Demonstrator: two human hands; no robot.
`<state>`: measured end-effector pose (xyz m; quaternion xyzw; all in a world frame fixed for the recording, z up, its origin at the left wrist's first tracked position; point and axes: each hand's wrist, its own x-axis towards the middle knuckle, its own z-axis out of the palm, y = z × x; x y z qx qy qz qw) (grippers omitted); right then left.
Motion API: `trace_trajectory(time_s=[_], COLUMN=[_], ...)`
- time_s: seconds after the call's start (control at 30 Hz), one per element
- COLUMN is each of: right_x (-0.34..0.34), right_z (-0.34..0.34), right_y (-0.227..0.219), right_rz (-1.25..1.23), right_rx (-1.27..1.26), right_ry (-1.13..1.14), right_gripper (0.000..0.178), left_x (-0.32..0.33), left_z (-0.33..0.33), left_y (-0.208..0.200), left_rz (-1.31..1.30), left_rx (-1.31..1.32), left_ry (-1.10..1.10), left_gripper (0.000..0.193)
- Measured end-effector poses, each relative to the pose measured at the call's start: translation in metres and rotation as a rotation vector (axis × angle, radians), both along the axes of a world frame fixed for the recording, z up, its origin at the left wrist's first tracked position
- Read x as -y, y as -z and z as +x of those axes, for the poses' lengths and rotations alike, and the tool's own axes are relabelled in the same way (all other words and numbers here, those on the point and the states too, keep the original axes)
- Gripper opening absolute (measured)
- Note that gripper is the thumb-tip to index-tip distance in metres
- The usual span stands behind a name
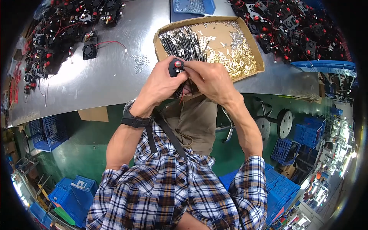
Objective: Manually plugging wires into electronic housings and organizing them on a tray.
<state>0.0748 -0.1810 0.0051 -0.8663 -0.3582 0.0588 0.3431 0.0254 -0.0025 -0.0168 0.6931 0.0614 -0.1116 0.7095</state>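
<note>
Over the bench's near edge, my left hand (163,81) is closed round a small black fan unit (172,70) with a round red part on top. Thin red and black wires hang below it. My right hand (211,78) meets the unit from the right, thumb and fingers pinched at the red part's side; whatever they pinch is hidden. Just beyond both hands lies a shallow cardboard tray (214,32). It holds short black cables (179,43) with metal ends, brass-coloured ring terminals (245,60) and silvery nuts or washers (237,38).
Fan units (50,42) are heaped at the left, and another heap (295,30) lies at the right. One single fan unit (90,50) and loose washers (139,63) rest on the metal bench (107,86). A blue bin (191,8) stands behind the tray. Blue crates (283,188) and wheeled stool bases (264,124) are on the floor.
</note>
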Motion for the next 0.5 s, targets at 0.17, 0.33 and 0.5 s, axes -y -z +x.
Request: trace_trajectory(time_s=[0.17, 0.33, 0.5], right_x=[0.0017, -0.0031, -0.0049], right_z=[0.0052, 0.0074, 0.0085], right_y=[0.0063, 0.0103, 0.0124], right_rz=[-0.025, -0.174, -0.186], right_rx=[0.253, 0.584, 0.463], right_ry=[-0.137, -0.172, -0.092], right_gripper=[0.014, 0.015, 0.018], left_x=[-0.0023, -0.0018, -0.0032], left_z=[-0.0012, 0.0003, 0.0003], left_y=[-0.0006, 0.0070, 0.0045], left_rz=[0.016, 0.176, 0.037], left_rx=[-0.061, 0.127, -0.010], left_ry=[0.004, 0.001, 0.018], left_gripper=[0.024, 0.024, 0.025])
